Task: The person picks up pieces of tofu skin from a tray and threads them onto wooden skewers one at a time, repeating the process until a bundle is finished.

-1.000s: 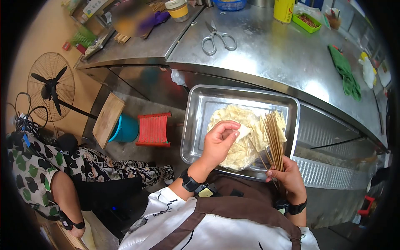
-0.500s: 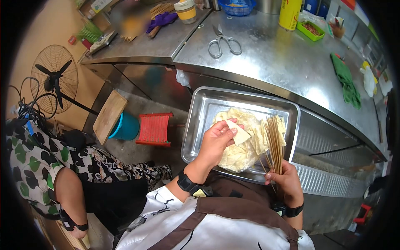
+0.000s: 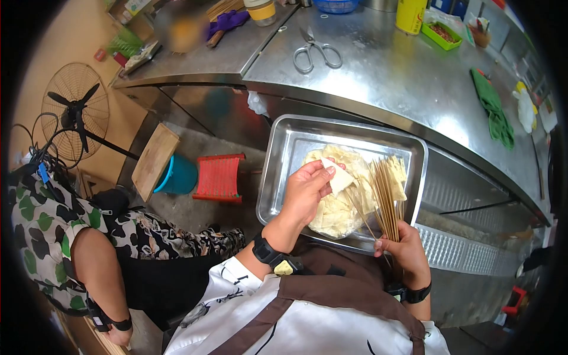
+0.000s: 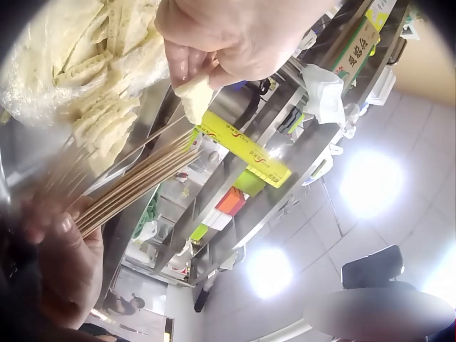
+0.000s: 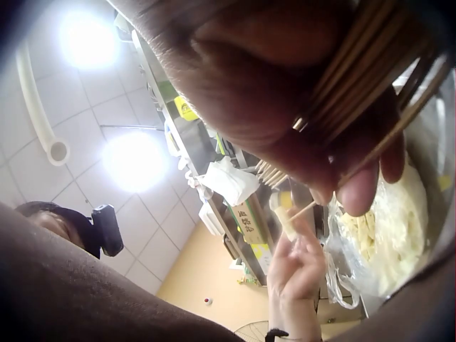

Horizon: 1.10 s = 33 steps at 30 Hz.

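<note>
The left hand [image 3: 306, 188] pinches a pale yellow folded piece [image 3: 339, 180] between thumb and fingers, above a heap of similar pieces [image 3: 331, 218] on clear plastic. In its fist the right hand [image 3: 404, 248] grips a bundle of thin wooden sticks [image 3: 386, 198]. One stick [image 3: 365, 219] slants away from the bundle toward the left hand; in the right wrist view its tip [image 5: 305, 211] meets the held piece [image 5: 285, 222]. Both hands are over the near part of a steel tray [image 3: 269, 171].
Behind the tray runs a steel counter [image 3: 378, 83] with scissors [image 3: 317, 53], a yellow can [image 3: 410, 16], a green dish [image 3: 441, 36] and a green cloth [image 3: 493, 106]. To the left are a red stool [image 3: 218, 178], a blue bucket [image 3: 179, 174], a fan [image 3: 74, 112] and another person [image 3: 89, 254].
The pinched piece has tipped to point down and right, and the left hand has shifted slightly. The slanting stick now reaches closer to that piece. The right hand keeps its grip on the bundle.
</note>
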### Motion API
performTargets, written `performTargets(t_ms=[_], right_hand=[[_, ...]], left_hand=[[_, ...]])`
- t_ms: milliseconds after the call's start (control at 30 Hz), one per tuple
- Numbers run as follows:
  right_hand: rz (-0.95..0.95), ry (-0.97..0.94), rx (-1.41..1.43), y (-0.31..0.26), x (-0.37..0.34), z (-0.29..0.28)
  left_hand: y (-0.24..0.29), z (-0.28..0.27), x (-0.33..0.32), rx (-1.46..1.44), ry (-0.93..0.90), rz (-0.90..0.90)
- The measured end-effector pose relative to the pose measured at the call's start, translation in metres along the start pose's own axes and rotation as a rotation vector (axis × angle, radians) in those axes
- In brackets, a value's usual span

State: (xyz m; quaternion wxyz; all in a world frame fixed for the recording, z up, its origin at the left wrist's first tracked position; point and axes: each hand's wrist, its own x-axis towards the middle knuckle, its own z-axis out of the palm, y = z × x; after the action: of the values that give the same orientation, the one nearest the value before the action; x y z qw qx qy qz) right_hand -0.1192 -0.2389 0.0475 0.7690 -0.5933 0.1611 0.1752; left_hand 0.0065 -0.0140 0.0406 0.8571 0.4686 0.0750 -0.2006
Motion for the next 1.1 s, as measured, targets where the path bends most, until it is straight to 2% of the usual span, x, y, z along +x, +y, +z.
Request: performTargets(t_ms=[567,767,967,1100], right_hand=[[-0.019,0.003,-0.044,0.006,-0.004,-0.017],[-0.022,0.016,-0.003,0.012,-0.001,-0.019],[-0.03,0.026,0.021,0.017,-0.001,-0.017],[-0.03,0.068,-0.059,0.019,-0.003,-0.012]], left_hand=[[-0.013,0.019,-0.012,0.196,-0.078,0.116],[-0.024,0.018,-0.012,0.154,-0.095,0.119],[-0.036,0.014,-0.016,0.223,-0.129,0.155],[-0.059,-0.006,-0.004,0.222,-0.17,0.096]])
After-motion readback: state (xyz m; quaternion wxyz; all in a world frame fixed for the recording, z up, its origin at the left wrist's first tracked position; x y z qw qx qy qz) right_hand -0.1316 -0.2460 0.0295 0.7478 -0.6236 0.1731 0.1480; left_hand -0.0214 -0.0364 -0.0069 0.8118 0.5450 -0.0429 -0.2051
